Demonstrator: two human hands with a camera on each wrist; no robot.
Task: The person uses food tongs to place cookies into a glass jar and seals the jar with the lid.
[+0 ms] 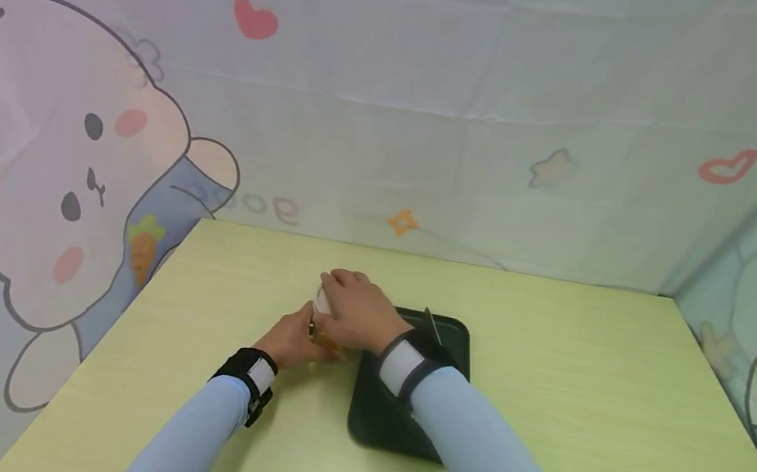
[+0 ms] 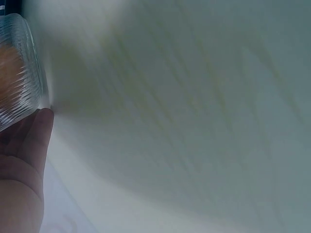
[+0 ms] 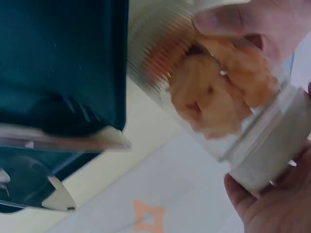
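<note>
Both hands are on a clear ribbed glass jar [image 3: 214, 92] with a white lid [image 3: 267, 145] and orange-tan chunks of food [image 3: 204, 97] inside. Just left of the tray in the head view, my left hand [image 1: 295, 338] grips the jar's body. Its thumb lies across the glass in the right wrist view. My right hand [image 1: 361, 312] reaches over from the right, fingers curled round the lid. The jar tilts in the right wrist view. Only part of the ribbed jar shows at the left edge of the left wrist view, beside the left fingers [image 2: 36, 136].
A dark green tray [image 1: 387, 419] lies beside the hands, partly under the right forearm. On it is a tongs-like utensil [image 3: 63, 138] with pale tips, one end sticking up past the right wrist. The pale yellow table [image 1: 590, 402] meets a printed cloth backdrop [image 1: 440, 130].
</note>
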